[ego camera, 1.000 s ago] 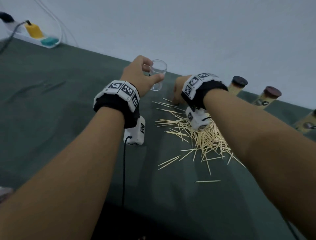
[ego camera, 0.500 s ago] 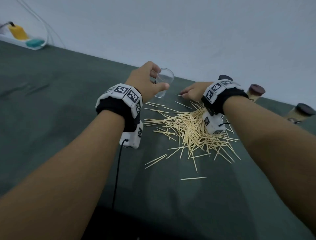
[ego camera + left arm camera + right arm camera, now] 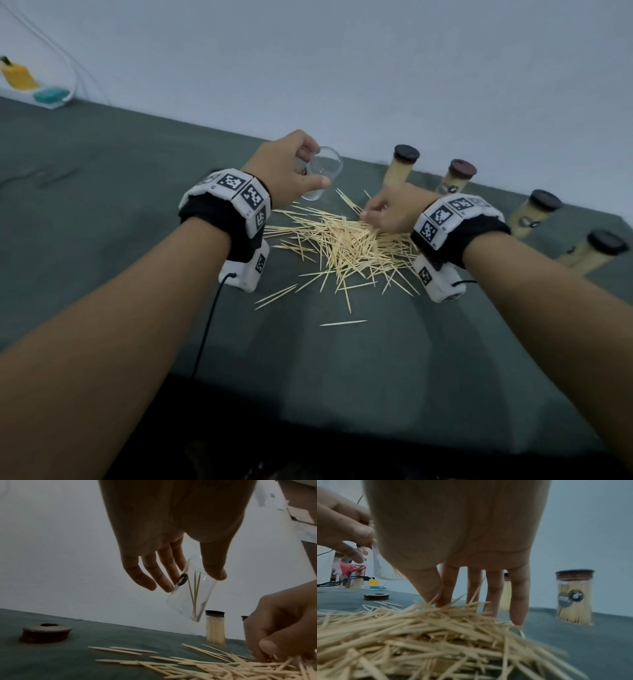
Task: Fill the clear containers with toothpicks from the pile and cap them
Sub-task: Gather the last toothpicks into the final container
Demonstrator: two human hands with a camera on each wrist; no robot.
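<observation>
a clear container (image 3: 191, 591), tilted, holds a few toothpicks in the air. the loose toothpick pile (image 3: 346, 243) sprawls below. four filled, capped containers (image 3: 399, 169) stand behind; a brown cap (image 3: 45, 632) lies apart.

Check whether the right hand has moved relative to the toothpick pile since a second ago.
Yes. The right hand has drawn back from beyond the toothpick pile onto its far edge.

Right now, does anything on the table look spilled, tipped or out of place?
Nothing alarming. The toothpick pile sprawls loose across the cloth, with strays toward the near edge. The left hand holds the clear container tilted, only a few toothpicks inside. Its cap lies on the cloth. Four capped containers stand upright.
</observation>
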